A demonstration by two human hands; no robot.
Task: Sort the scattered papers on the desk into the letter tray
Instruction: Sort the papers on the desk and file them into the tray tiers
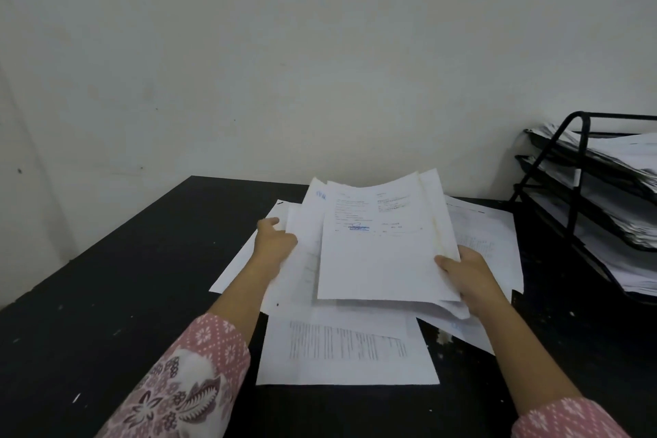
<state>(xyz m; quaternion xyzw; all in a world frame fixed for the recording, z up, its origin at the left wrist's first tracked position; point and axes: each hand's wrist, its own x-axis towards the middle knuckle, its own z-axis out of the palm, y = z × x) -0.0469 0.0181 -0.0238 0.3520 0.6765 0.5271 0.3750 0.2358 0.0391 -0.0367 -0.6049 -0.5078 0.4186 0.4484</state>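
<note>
A stack of white printed papers [380, 252] is lifted above the black desk [117, 295], tilted toward me. My right hand [469, 277] grips its lower right corner, thumb on top. My left hand [275, 242] holds the left edge of sheets at the stack's left side; its fingers are hidden behind the paper. More loose sheets [345, 352] lie flat on the desk under and around the stack. The black wire letter tray [576, 188] stands at the far right, its tiers full of papers.
A pale wall [284, 64] rises right behind the desk. The desk's left part is bare black surface with small white specks. The tray is cut off by the right image edge.
</note>
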